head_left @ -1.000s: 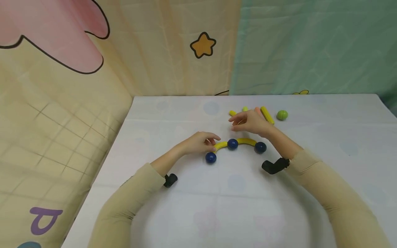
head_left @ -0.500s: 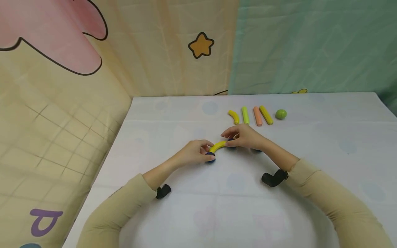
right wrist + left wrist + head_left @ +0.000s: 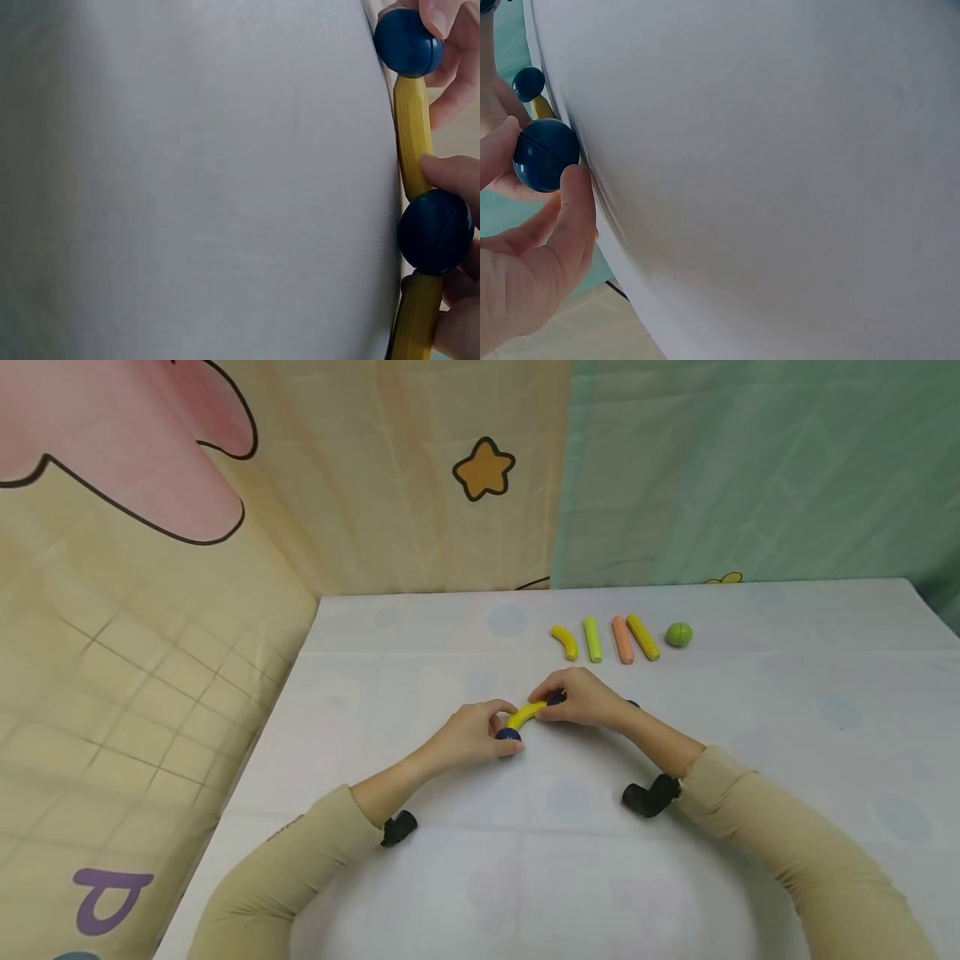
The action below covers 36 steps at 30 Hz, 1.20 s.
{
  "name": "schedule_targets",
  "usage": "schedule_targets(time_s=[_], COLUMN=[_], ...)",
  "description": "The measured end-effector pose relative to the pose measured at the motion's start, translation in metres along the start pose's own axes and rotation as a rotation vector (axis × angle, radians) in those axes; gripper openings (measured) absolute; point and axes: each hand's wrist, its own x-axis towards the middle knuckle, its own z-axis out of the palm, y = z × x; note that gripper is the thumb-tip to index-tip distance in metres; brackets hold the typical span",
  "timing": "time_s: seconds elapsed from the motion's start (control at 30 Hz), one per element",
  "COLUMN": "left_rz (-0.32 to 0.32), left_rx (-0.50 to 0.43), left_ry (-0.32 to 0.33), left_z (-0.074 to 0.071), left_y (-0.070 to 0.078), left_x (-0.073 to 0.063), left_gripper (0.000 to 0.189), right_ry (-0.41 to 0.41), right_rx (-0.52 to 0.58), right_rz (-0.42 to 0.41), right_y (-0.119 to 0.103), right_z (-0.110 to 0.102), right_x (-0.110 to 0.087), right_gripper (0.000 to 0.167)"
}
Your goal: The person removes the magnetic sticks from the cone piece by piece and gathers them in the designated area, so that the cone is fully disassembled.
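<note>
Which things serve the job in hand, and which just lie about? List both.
In use: left hand, right hand, blue balls, yellow sticks touching them.

Seemingly just lying about: yellow curve, lime stick, orange stick, straight yellow stick, green ball.

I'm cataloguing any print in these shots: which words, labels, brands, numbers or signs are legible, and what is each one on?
"p"-like single purple letter on the pale yellow printed fabric hanging; its orientation leaves the exact letter uncertain.
Small dark marking on the left beige fabric sleeve: too small to read.
Glossy blue ball and curved yellow stick: no legible text.
</note>
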Motion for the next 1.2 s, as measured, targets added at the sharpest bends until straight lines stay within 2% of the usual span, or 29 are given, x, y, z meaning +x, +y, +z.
schedule_targets(time_s=[0.2, 0.47, 0.7, 0.97, 1.07, 1.2], left_rz=[0.007, 0.003, -0.012, 0.004, 0.009, 0.033], left_rx=[-0.012, -0.04, -0.052, -0.085, -0.104, -0.115], left_ry=[-0.003, -0.046, -0.045, -0.056, -0.039, 0.014], left_z=[-0.001, -0.004, -0.011, -0.024, -0.03, -0.034], left_y=[-0.001, -0.004, -0.007, -0.009, -0.009, -0.013], left_x=[-0.001, -0.003, -0.005, 0.003, 0.005, 0.012], left_gripper=[0.05, 0.053, 0.049, 0.039, 0.035, 0.034], right_ry=[0.024, 0.025, 0.023, 0.024, 0.025, 0.022], right_rx=[0.012, 0.016, 0.013, 0.0, 0.0, 0.004], right_rz=[0.021, 0.012, 0.022, 0.022, 0.017, 0.012], right_y=[0.0, 0.0, 0.0, -0.001, -0.001, 0.0], right_z=[0.003, 0.004, 0.004, 0.002, 0.003, 0.004], right_x=[0.001, 0.001, 0.001, 0.001, 0.002, 0.002], right_gripper=[0.018, 0.016, 0.017, 0.017, 0.017, 0.017])
